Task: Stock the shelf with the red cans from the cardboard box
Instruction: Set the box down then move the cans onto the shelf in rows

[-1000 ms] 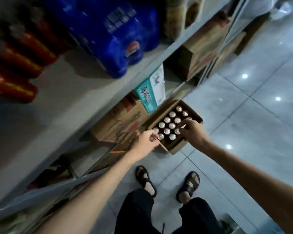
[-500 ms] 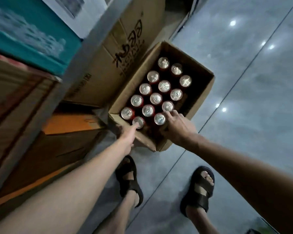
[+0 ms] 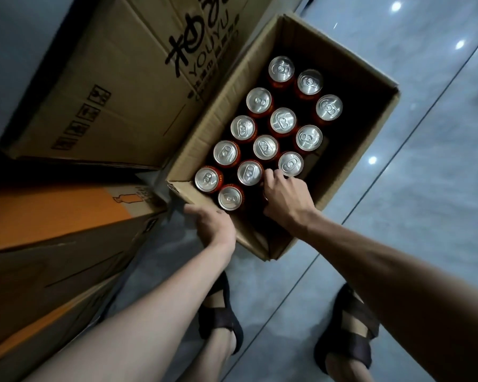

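The open cardboard box (image 3: 367, 111) stands on the floor and holds several red cans (image 3: 283, 120) with silver tops, upright in rows. My left hand (image 3: 214, 223) grips the box's near wall at the near left corner, beside the closest can (image 3: 230, 197). My right hand (image 3: 286, 201) is inside the box at the near right. Its fingers curl down around a can that the palm hides, and the fingertips touch the neighbouring cans. The right part of the box shows bare bottom.
A large brown carton (image 3: 116, 86) with black print leans against the box's left side. An orange and brown carton (image 3: 53, 224) lies nearer at the left. My feet in dark sandals (image 3: 221, 321) stand just before the box. Glossy grey floor tiles (image 3: 431, 188) spread to the right.
The view has dropped from the shelf down close to the box. My left hand moved from a can top to the box's near wall. My right hand has closed over the near right can.
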Motion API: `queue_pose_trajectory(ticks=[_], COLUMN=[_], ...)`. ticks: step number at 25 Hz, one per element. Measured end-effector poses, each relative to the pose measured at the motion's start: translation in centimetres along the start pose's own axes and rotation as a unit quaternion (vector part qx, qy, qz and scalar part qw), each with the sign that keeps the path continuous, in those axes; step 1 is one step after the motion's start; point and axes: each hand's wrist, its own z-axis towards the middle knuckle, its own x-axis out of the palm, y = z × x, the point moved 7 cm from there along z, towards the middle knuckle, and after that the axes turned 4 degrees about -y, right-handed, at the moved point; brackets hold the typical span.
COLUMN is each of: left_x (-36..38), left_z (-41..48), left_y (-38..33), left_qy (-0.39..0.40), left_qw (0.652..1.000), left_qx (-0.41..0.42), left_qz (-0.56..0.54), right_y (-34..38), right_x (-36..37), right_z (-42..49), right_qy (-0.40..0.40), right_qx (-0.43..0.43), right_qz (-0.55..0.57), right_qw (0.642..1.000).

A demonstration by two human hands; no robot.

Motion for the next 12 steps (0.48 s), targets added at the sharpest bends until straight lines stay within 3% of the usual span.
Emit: queue_pose_trajectory(ticks=[2, 4, 5, 7, 9, 10, 12], left_x=[-0.3, -0.3, 0.1, 0.5, 0.0, -0.8, -3.8], left_z=[-0.2, -0.5, -0.4, 0.0, 0.2, -0.3, -2.2], left_y=[-0.2, -0.1, 0.2, 0.7, 0.4, -0.2, -1.8], left_qy=[0.001, 0.013, 0.029, 0.06, 0.111, 0.138, 0.169], left_qw=[1.0, 1.0, 0.999, 0.99, 0.98, 0.98, 0.984], left_qx=[0.004, -0.01, -0.027, -0.09, -0.108, -0.087, 0.011], left_qz=[0.008, -0.015, -0.032, -0.087, -0.127, -0.114, -0.049], right_y=[-1.2, -2.6, -3.3, -3.9, -3.8, -3.7, -3.8], right_x=[-1.4, -2.7, -2.9, -2.9, -3.7, -4.6, -7.3], right_z=[-1.8, -4.0, -5.0, -6.5, -7.5, -8.2, -9.9], right_qy=[-0.034, -0.071, -0.074, -0.064, -0.049, -0.04, -0.037], right_qx=[0.063, 0.15, 0.201, 0.295, 0.356, 0.37, 0.37], right_qz=[0.129, 0.304, 0.409, 0.607, 0.706, 0.722, 0.719], right_qw=[0.989, 0.938, 0.887, 0.736, 0.61, 0.583, 0.587])
